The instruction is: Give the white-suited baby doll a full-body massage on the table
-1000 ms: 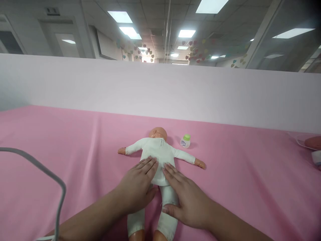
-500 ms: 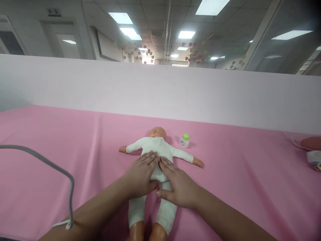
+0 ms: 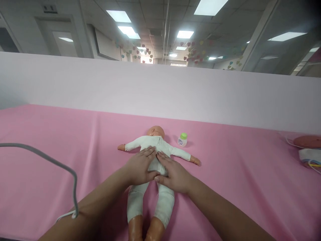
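A baby doll with a white cloth body lies face down on a pink sheet, arms spread and head away from me. My left hand rests flat on the left side of its back. On the right side of the back lies my right hand, fingers stretched and angled inward. The thumbs nearly touch over the doll's lower back. Neither hand grips anything. Just right of the doll's head stands a small clear bottle with a green cap.
A grey cable curves over the left side to my left forearm. Behind the sheet runs a low white wall. At the far right edge lie a reddish-brown item and a folded white cloth.
Both hands have slid slightly up the doll's back toward its shoulders, and the thumbs have come closer together. The view has shifted a little.
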Tool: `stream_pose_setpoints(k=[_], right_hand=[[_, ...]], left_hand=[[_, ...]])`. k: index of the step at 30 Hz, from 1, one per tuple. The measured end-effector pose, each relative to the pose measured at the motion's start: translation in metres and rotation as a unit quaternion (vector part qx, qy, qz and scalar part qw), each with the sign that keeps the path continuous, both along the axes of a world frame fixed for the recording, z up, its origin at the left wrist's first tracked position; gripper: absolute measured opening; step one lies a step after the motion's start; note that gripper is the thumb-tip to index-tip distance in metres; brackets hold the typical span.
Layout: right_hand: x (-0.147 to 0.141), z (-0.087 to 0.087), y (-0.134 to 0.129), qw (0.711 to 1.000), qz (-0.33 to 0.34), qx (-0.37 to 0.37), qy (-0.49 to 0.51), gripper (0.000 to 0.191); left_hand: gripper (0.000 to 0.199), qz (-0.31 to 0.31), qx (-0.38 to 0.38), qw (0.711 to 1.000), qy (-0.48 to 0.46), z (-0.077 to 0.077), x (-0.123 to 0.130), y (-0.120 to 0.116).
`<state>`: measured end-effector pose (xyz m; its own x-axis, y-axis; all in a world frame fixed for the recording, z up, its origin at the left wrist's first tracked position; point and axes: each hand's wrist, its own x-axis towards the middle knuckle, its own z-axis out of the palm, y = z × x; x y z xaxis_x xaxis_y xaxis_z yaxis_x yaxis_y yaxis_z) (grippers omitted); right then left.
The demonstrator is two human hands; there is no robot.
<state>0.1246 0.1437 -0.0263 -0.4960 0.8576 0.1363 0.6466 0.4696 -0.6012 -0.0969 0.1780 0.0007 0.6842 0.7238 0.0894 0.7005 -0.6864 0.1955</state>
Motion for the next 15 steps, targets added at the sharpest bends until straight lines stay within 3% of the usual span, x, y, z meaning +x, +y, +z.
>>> stream_pose_setpoints(k=[3,6,11,15], right_hand=[[0.004,0.009,0.009,1.000,-0.028,-0.004,0.005,0.106],[0.005,0.011,0.019,0.999,-0.050,-0.018,0.011,0.106],[0.000,-0.003,0.025,0.999,-0.043,-0.020,0.007,0.104],[0.000,-0.012,0.024,0.999,-0.043,-0.011,0.018,0.106]], left_hand=[[0.077,0.018,0.020,0.999,-0.025,0.007,0.005,0.010],[0.069,0.026,0.035,0.998,-0.045,-0.001,0.013,0.020],[0.065,0.006,0.052,0.998,-0.040,-0.021,0.021,0.025],[0.067,0.005,0.063,0.997,-0.034,-0.026,0.020,0.024]])
